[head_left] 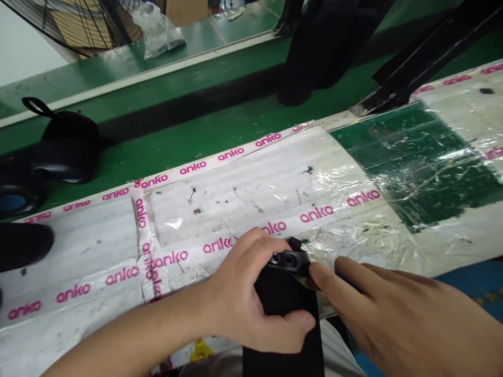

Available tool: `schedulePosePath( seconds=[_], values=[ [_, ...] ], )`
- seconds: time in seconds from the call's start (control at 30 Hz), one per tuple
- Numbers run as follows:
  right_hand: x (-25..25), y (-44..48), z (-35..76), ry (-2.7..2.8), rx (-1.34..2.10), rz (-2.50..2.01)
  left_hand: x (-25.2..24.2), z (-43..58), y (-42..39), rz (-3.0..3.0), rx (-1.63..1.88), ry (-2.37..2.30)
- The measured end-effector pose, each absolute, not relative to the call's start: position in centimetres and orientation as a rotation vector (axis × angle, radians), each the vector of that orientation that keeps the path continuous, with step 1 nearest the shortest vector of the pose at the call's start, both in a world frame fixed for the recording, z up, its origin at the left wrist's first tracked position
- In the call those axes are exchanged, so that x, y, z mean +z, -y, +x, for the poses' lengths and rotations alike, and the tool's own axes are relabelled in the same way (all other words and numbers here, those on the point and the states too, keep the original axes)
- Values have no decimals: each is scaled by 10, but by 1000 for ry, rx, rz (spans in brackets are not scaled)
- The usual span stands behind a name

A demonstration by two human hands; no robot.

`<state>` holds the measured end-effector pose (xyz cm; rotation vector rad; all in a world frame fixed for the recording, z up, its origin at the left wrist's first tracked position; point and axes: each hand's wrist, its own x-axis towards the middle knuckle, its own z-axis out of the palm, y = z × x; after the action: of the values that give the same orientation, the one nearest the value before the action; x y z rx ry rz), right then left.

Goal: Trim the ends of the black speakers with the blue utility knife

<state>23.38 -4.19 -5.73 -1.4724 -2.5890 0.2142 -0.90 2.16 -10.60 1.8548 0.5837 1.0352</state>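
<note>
My left hand (259,298) wraps around a black fabric-covered speaker (283,337), thumb across its front and fingers behind. The speaker stands tilted at the near edge of the bench, its lower end out of frame. On its upper end sits a black plastic piece (291,262) with small round holes, and a short black tab sticks up behind it. My right hand (389,309) is at the right side of that plastic piece, fingers bent and the thumb tip touching its edge. Whatever lies between those fingers is mostly hidden.
Pink-lettered tape and clear film cover the white bench top (236,193). Behind it runs a green belt (176,141) carrying a black speaker with a loop (70,146) and a large dark cylinder (314,57). A dark rounded object (23,246) lies at left, a plastic bag (153,29) beyond.
</note>
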Motion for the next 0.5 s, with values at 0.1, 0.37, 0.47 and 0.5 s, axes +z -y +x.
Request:
schedulePosePath(
  seconds=[0.1,0.37,0.47,0.5],
  values=[
    [-58,36,232,2691,146,-1514,-107,-9,-20,1862,1044,-598],
    [-61,22,229,2685,170,-1577,-102,-11,-17,1857,987,-650],
    [-59,22,231,2669,217,-1605,-100,-10,-17,1847,946,-682],
    [-58,22,232,2663,233,-1616,-100,-9,-17,1847,941,-686]
  ],
)
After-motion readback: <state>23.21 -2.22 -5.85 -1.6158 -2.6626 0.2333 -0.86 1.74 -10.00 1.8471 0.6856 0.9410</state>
